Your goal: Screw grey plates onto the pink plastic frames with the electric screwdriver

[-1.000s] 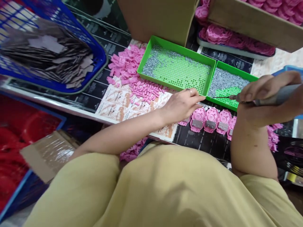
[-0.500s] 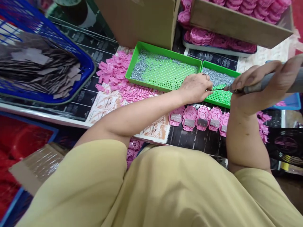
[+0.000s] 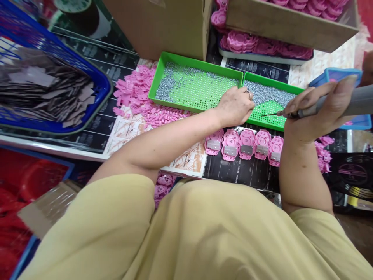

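My right hand [image 3: 313, 107] is wrapped round a grey powered screwdriver [image 3: 354, 102], held nearly level. Its thin dark bit points left over the right green perforated tray [image 3: 269, 79], where small silvery screws [image 3: 259, 90] are heaped towards the back. Near the bit's tip, but apart from it, is my left hand [image 3: 236, 105], wearing a ring. Its fingers are curled closed over the join of this tray and the left green tray [image 3: 201, 61]; whatever they pinch is hidden. Just in front of the hands lies a row of pink plastic casings [image 3: 247, 144] with metal plates.
Pink small parts [image 3: 136, 87] are piled left of the trays. Further left stands a blue basket [image 3: 107, 91] of thin flat pieces. Cardboard boxes [image 3: 163, 29] rise behind, one holding stacked pink casings. A blue bin [image 3: 335, 74] sits at the right, near another person's hand [image 3: 367, 68].
My left hand has drawn back from the screwdriver's bit, which its fingers were touching or nearly touching before. The screwdriver stays in my right hand. The whole view has shifted slightly.
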`<action>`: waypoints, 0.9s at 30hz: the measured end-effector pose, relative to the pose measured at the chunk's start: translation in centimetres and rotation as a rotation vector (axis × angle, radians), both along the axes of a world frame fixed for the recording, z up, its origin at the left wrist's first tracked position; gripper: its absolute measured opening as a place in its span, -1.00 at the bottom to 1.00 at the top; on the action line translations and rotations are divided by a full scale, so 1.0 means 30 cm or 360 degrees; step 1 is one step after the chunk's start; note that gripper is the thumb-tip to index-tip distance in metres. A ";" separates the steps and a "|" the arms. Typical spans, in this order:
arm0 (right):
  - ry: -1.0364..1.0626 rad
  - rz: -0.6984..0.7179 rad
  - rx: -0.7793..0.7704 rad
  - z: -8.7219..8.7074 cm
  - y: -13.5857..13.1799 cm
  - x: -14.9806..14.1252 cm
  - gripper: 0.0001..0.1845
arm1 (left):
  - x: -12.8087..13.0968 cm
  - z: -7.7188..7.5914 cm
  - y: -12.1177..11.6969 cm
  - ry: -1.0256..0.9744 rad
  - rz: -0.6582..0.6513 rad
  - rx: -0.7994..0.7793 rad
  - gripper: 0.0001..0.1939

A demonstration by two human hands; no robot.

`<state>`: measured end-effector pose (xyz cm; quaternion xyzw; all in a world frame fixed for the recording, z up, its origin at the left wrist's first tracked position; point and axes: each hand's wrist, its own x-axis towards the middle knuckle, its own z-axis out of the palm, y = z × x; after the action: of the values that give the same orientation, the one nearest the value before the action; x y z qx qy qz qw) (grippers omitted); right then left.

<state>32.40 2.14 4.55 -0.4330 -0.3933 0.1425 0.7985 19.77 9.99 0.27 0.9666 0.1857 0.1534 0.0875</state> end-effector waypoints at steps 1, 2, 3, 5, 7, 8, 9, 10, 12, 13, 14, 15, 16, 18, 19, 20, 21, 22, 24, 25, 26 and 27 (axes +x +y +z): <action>-0.0047 -0.0234 0.0211 -0.004 0.008 -0.012 -0.57 | -0.006 0.005 -0.001 -0.0013 0.0011 -0.0012 -0.75; -0.0085 -0.0386 0.0343 -0.005 0.014 -0.027 -0.56 | -0.013 0.009 -0.002 -0.0035 0.0017 -0.0016 -0.77; -0.0096 -0.0440 0.0392 -0.003 0.016 -0.044 -0.55 | -0.023 0.015 -0.004 -0.0064 0.0021 -0.0013 -0.79; -0.0054 -0.0315 0.0307 0.010 0.004 -0.075 -0.61 | -0.052 0.025 -0.015 -0.0116 0.0027 -0.0004 -0.82; -0.0009 -0.0216 0.0257 0.034 -0.028 -0.101 -0.66 | -0.097 0.033 -0.039 -0.0142 0.0025 -0.0004 -0.83; -0.0026 -0.0125 0.0212 0.047 -0.048 -0.111 -0.61 | -0.124 0.034 -0.056 -0.0148 0.0024 -0.0009 -0.83; -0.0063 -0.0004 0.0158 0.060 -0.069 -0.122 -0.53 | -0.153 0.033 -0.076 -0.0147 0.0025 -0.0017 -0.83; -0.0107 0.0139 0.0098 0.071 -0.088 -0.132 -0.47 | -0.184 0.029 -0.098 -0.0145 0.0029 -0.0027 -0.82; -0.0147 0.0425 -0.0073 0.086 -0.117 -0.158 -0.36 | -0.243 0.015 -0.142 -0.0142 0.0055 -0.0046 -0.82; -0.0144 0.0516 -0.0107 0.089 -0.126 -0.174 -0.32 | -0.269 0.006 -0.163 -0.0139 0.0078 -0.0052 -0.81; -0.0138 0.0570 -0.0111 0.089 -0.131 -0.191 -0.30 | -0.291 -0.004 -0.181 -0.0135 0.0103 -0.0055 -0.80; -0.0141 0.0604 -0.0065 0.085 -0.134 -0.210 -0.32 | -0.310 -0.012 -0.197 -0.0131 0.0130 -0.0057 -0.78; -0.0162 0.0661 -0.0009 0.079 -0.136 -0.229 -0.37 | -0.325 -0.019 -0.209 -0.0128 0.0157 -0.0061 -0.77; -0.0229 0.0797 0.0128 0.063 -0.136 -0.260 -0.61 | -0.347 -0.027 -0.224 -0.0123 0.0200 -0.0073 -0.77; -0.0259 0.0869 0.0156 0.054 -0.135 -0.272 -0.72 | -0.354 -0.028 -0.228 -0.0122 0.0210 -0.0077 -0.78; -0.0278 0.0919 0.0185 0.047 -0.134 -0.281 -0.75 | -0.360 -0.027 -0.231 -0.0122 0.0215 -0.0077 -0.79; -0.0286 0.0943 0.0204 0.040 -0.133 -0.288 -0.74 | -0.365 -0.026 -0.232 -0.0121 0.0214 -0.0073 -0.80; -0.0296 0.0955 0.0221 0.035 -0.132 -0.292 -0.73 | -0.369 -0.024 -0.234 -0.0123 0.0211 -0.0067 -0.80; -0.0332 0.0972 0.0235 0.031 -0.129 -0.298 -0.67 | -0.376 -0.022 -0.236 -0.0132 0.0204 -0.0056 -0.80; -0.0349 0.0978 0.0246 0.030 -0.128 -0.300 -0.64 | -0.379 -0.022 -0.237 -0.0138 0.0204 -0.0054 -0.80; -0.0369 0.0990 0.0258 0.030 -0.126 -0.302 -0.62 | -0.382 -0.024 -0.238 -0.0145 0.0201 -0.0052 -0.81; -0.0388 0.1002 0.0270 0.031 -0.125 -0.303 -0.61 | -0.384 -0.026 -0.239 -0.0154 0.0198 -0.0050 -0.81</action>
<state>23.31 -1.61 5.48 -0.2362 -0.6105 0.2959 0.6957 8.25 2.81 -0.50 0.9432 0.2432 0.2022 0.1019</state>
